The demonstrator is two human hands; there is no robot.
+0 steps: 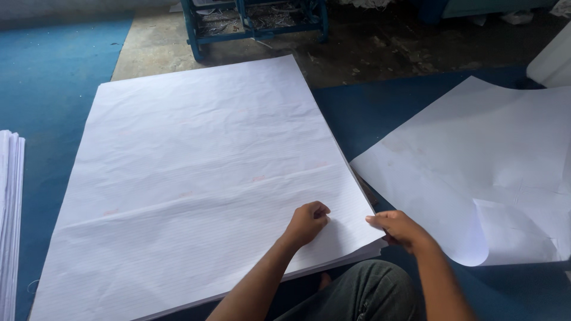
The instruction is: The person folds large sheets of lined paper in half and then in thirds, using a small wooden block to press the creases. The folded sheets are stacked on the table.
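Ruled paper stack (196,178) (creased, rectangular) | left hand (307,223) fisted on top | right hand (399,229) pinching its corner edge

We see a large stack of paper sheets (196,178) lying on the floor mat (47,77), filling the centre and left of the frame. Our left hand (307,222) rests on its lower right corner, and our right hand (399,229) touches the stack's right edge there. Loose sheets (476,160) lie to the right. Another pile (11,220) sits at the left edge. A metal frame (256,21) stands at top centre, behind the stack.
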